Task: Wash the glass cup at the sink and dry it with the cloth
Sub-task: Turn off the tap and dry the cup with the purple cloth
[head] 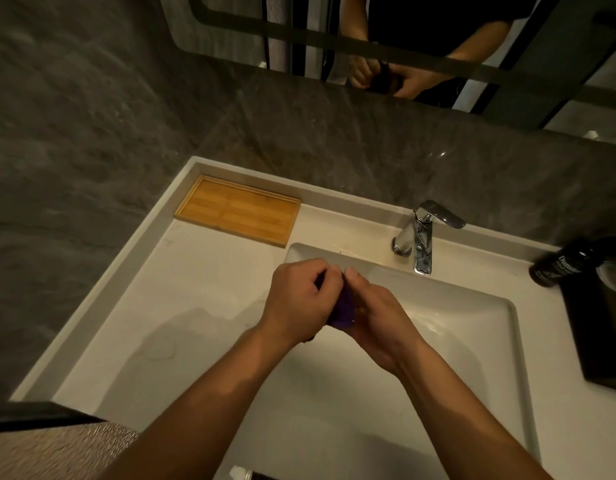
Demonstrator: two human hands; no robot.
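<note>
The cloth (341, 311), a purple wad, sits between both hands at the centre of the frame, over the left part of the sink (472, 341). The cup itself cannot be made out; if it is there, the cloth and the fingers hide it. The left hand (296, 299) is curled closed around the cloth's left side, its knuckles toward the camera. The right hand (375, 317) wraps the cloth from the right, thumb tip pressed on top just beside the left fingers, so the two hands touch above the wad.

This looks like the drying step, or a wringing or bunching of the cloth ahead of it; which one cannot be told, since no glass shows. No water runs from the tap (420, 237), which stands at the basin's back edge, to the upper right of the hands. Wet sheen lies on the counter (195, 306) left of the basin.

If the cup is inside the wad, the next move calls for a turn of one hand against the other, with a firm but not crushing hold, as wet glass slips. If not, the cup must first be found and taken up.

Further out, a wooden tray (237, 209) lies in the upper left of the counter, and a dark bottle (562, 265) stands at the right edge. The mirror (420, 39) along the top reflects the joined hands.
</note>
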